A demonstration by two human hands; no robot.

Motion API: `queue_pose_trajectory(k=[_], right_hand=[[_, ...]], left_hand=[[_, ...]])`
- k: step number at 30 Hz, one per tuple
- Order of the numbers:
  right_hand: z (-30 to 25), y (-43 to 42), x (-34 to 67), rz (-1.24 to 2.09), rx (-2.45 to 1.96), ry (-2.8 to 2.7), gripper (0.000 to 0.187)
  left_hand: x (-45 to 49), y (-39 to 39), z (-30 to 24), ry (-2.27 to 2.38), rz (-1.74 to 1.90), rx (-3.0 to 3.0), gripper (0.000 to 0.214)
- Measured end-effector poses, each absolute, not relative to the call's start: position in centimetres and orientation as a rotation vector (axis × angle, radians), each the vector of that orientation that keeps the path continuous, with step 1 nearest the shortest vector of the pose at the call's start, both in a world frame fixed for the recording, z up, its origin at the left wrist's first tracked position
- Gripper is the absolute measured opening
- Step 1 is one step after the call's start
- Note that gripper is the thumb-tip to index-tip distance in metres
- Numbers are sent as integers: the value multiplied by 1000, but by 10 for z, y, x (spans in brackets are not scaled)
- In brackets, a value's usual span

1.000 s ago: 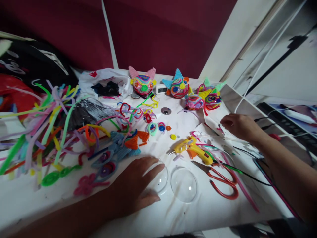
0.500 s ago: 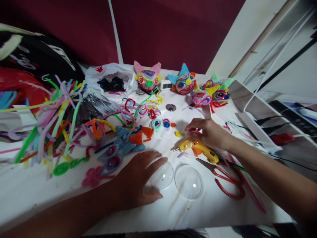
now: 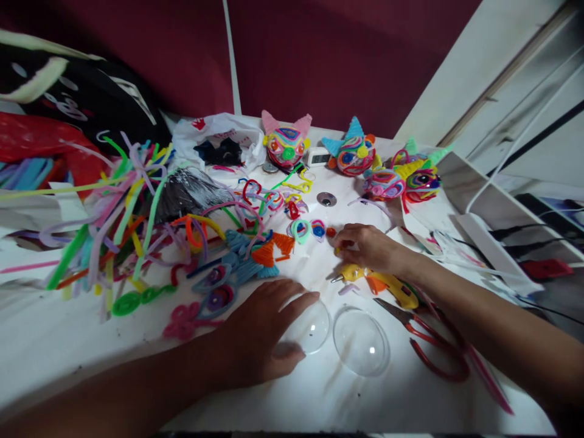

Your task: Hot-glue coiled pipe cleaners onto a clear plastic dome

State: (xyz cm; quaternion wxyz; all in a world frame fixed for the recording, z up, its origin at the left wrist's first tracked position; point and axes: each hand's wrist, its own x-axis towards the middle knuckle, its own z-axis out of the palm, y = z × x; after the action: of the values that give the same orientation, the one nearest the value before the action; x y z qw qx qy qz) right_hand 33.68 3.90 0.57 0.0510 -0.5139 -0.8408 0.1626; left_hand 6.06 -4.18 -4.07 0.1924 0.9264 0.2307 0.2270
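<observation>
Lightly steady the clear dome (image 3: 312, 328) with your left hand (image 3: 262, 331), fingers apart; I can't tell if your right hand (image 3: 369, 246) pinches the yellow piece (image 3: 337, 250).

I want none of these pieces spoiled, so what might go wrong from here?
The right hand is close to the glue gun and might knock it; if the nozzle is hot, which can't be seen, it could burn.

The left hand curves around a clear dome, with a second dome just beside it, so a slip could bump them together.
</observation>
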Motion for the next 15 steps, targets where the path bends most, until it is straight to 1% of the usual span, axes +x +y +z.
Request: queue_pose_trajectory(k=[7, 15], right_hand=[[0, 65, 342, 368, -1749, -2404, 17], [-7, 78, 337, 505, -1741, -2431, 23]], left_hand=[[60, -44, -42, 684, 635, 2580, 78], [59, -43, -43, 694, 627, 2554, 78]])
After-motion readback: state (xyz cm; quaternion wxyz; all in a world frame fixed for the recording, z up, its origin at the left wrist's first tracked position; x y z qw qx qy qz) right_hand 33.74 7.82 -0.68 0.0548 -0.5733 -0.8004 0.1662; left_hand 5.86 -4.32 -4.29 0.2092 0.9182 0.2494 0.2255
